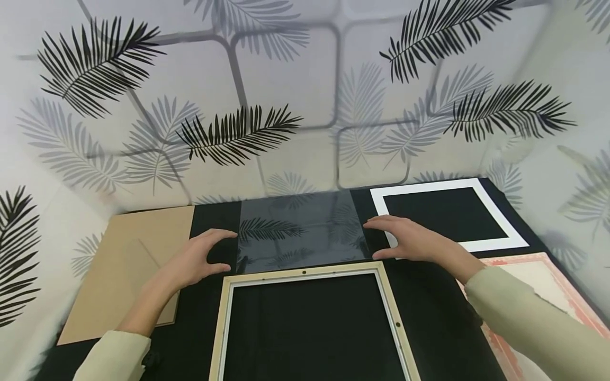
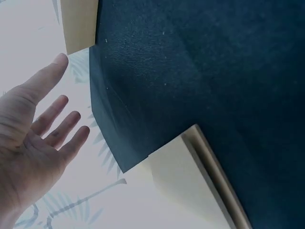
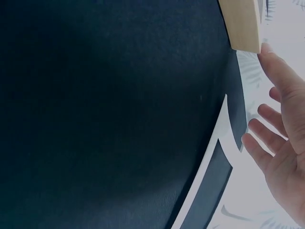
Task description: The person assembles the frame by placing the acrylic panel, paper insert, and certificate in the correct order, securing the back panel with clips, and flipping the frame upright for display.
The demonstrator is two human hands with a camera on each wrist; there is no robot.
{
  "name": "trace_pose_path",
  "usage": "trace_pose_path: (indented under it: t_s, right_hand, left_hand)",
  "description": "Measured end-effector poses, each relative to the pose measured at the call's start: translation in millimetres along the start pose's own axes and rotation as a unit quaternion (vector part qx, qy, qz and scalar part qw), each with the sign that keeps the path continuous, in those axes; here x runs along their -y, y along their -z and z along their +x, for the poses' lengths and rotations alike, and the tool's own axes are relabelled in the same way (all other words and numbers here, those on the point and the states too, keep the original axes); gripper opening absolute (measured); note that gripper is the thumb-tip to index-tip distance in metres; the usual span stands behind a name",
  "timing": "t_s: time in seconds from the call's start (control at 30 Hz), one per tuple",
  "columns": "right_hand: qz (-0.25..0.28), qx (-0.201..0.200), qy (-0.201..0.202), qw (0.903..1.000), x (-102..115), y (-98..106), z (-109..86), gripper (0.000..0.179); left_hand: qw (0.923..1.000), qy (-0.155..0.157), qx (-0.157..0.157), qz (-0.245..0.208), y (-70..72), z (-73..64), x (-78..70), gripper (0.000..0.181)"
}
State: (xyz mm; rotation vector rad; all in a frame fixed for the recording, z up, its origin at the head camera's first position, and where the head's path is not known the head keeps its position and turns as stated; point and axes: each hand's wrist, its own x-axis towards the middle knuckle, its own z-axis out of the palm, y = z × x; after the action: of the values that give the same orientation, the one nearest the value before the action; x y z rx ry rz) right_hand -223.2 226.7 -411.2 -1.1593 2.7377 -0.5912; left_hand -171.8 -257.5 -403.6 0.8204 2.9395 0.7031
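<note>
A clear, glossy pane lies on the black table top, mirroring the leaf pattern of the wall. My left hand hovers at its left edge, fingers and thumb spread apart with nothing between them. At the right edge, my right hand takes a like pose, fingertips close to the pane. Just in front lies a pale wooden picture frame with a white inner lip. In the wrist views the left palm and right palm show bare, with a frame corner near each thumb.
A brown backing board lies at the left, and a white mat with a rectangular opening at the back right. Nearer on the right is a pink-bordered sheet, partly behind my sleeve. A leaf-patterned wall rises behind the table.
</note>
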Motion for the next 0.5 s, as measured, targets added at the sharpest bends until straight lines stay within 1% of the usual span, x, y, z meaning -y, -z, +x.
trace_pose_path:
  t_s: [0.17, 0.33, 0.5]
  right_hand:
    - [-0.006, 0.006, 0.023, 0.9997, -0.7, -5.0, 4.9, 0.070]
    - [-0.011, 0.018, 0.027, 0.9994, -1.9, -6.5, 7.8, 0.070]
    - [-0.022, 0.025, 0.038, 0.9987, -3.2, -8.0, 9.6, 0.071]
  left_hand:
    - [0.9997, -0.005, 0.022, -0.006, -1.7, 6.6, 2.4, 0.071]
    - [0.9992, 0.000, 0.040, -0.009, -4.9, 9.6, 4.9, 0.075]
    - [0.9987, -0.006, 0.050, 0.013, -12.1, 11.4, 7.3, 0.076]
